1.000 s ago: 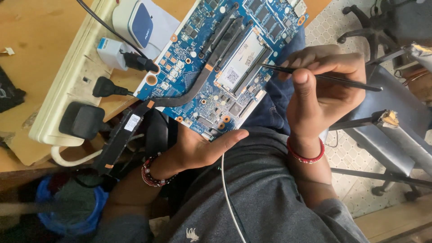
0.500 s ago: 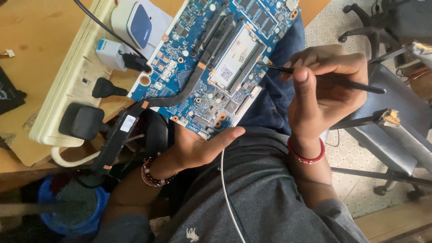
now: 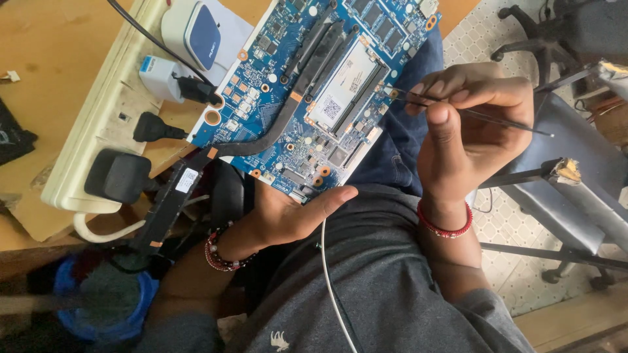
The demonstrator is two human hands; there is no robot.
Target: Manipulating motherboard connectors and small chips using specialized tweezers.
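A blue laptop motherboard (image 3: 288,98) with a black heat pipe and a silver shielded module lies tilted over my lap and the desk edge. My left hand (image 3: 294,212) supports it from below at its near edge, thumb pressed along the board's lower corner. My right hand (image 3: 468,134) pinches thin black tweezers (image 3: 458,108), whose tips touch the board's right edge beside the silver module. A beaded bracelet sits on my left wrist and a red band on my right.
A cream power strip (image 3: 98,124) with black plugs and a white charger (image 3: 160,78) lies on the wooden desk at left. A white-and-blue device (image 3: 196,33) sits behind it. A white cable (image 3: 330,281) hangs over my grey shirt. Metal chair frames (image 3: 556,176) stand at right.
The motherboard has shifted slightly up and left in view. My right hand keeps the tweezers at the board's right edge, with the tips edging a little along it.
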